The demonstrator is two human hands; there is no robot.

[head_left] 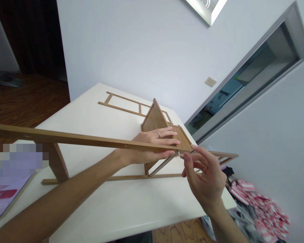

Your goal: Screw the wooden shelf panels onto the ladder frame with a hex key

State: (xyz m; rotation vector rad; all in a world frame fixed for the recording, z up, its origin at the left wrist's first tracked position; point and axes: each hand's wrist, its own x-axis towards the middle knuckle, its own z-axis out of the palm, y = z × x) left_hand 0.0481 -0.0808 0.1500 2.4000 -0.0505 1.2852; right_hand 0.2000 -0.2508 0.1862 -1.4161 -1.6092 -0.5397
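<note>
A wooden rack frame (pixel 91 139) stands on its side on the table, its long rail running across the view. My left hand (pixel 149 145) reaches behind this rail. Its fingers lie over the edge of a wooden shelf panel (pixel 153 118), with the thumb below the rail, steadying the joint. My right hand (pixel 205 172) is at the outer side of the rail, pinching a small bent metal hex key (pixel 179 154) between thumb and fingers. The key's end meets the rail near the panel's corner; the screw itself is too small to make out.
A flat wooden ladder-like side frame (pixel 124 108) lies at the back of the white table (pixel 152 206), near the wall. A phone or tablet-like device (pixel 12 189) lies at left, partly blurred out. Striped cloth (pixel 263 202) is heaped beyond the table's right edge.
</note>
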